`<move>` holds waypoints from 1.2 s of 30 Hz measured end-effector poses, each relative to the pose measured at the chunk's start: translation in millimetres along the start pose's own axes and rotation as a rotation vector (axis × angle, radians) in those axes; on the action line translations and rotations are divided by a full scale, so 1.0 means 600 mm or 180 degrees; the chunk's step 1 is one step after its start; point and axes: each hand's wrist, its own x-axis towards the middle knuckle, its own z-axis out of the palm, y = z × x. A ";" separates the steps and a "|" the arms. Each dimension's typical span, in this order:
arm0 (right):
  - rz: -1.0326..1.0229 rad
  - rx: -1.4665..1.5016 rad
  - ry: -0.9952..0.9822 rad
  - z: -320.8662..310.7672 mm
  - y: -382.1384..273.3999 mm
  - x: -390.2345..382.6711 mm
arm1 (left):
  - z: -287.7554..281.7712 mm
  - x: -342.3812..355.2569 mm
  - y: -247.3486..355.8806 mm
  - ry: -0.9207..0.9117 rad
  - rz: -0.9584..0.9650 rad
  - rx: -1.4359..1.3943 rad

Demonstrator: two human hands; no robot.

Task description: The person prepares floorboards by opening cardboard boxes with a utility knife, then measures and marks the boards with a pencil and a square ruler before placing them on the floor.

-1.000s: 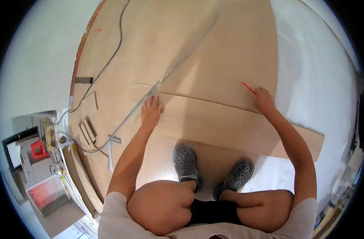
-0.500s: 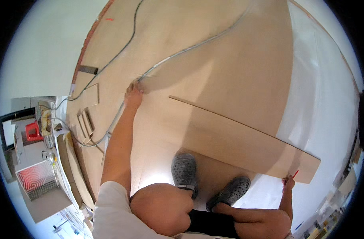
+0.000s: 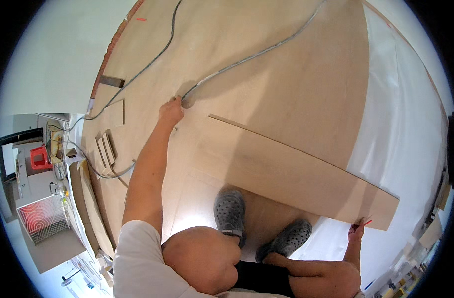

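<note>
I squat in grey clogs [image 3: 229, 213] on light wood flooring. My left hand [image 3: 171, 110] is closed on a long grey cable [image 3: 247, 58], lifting it slightly at the upper left of my reach. My right hand [image 3: 355, 229] is closed on a slim red pencil [image 3: 367, 220] at the near edge of a loose long wood plank [image 3: 286, 169], close to its right end. The plank lies crosswise just beyond my feet, partly over white sheet underlay. A few small board offcuts [image 3: 107, 151] lie to the left.
A second cable [image 3: 152, 62] runs along the left, past a dark short bar [image 3: 112, 82]. White underlay [image 3: 396, 114] lines the right side. At the lower left are a red stool [image 3: 39, 158], a wire-grille box [image 3: 44, 218], cardboard and clutter.
My left hand has left the plank, moved up and taken hold of the cable. My right hand has moved down to the near edge near the plank's right end with the pencil.
</note>
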 end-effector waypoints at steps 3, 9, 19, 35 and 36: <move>-0.0096 -0.0320 -0.0338 0.026 0.005 -0.024 | -0.032 -0.002 0.013 -0.0032 -0.0778 -0.0160; -0.0215 -0.0353 -0.0477 0.173 0.037 -0.103 | -0.101 -0.057 -0.033 0.0350 -0.0843 -0.0513; 0.0092 -0.0592 -0.0974 0.363 0.069 -0.193 | -0.018 -0.072 -0.016 0.1359 -0.0548 -0.0803; -0.0646 -0.0383 -0.0361 0.294 0.018 -0.045 | 0.137 -0.120 0.095 0.1826 -0.1228 -0.0645; -0.0568 -0.0452 -0.0391 0.313 0.025 -0.053 | 0.140 -0.119 0.087 0.1928 -0.1324 -0.0604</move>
